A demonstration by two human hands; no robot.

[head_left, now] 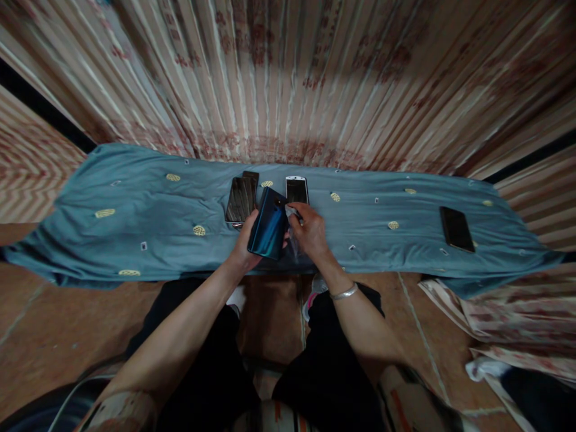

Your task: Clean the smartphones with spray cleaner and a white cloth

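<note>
A glossy blue smartphone (269, 227) is tilted back-side up above the cloth, its camera lenses near the top. My left hand (247, 245) is wrapped around it from the left and below, with fingertips showing at its right edge. Against the phone's upper right side, my right hand (309, 231) pinches a crumpled, clear film-like piece (293, 240) that hangs down; its exact kind is hard to make out. Just behind lie a white-framed phone (296, 189) and, to the left, a dark phone (240, 199) partly overlapping another dark flat device (252, 176).
The phones lie on a long table or bench covered by a blue-green cloth (148, 219) with yellow prints. Another dark phone (457, 228) rests far right. A pleated patterned curtain (288, 84) stands behind. Below are my knees and the brown tiled floor (274, 312).
</note>
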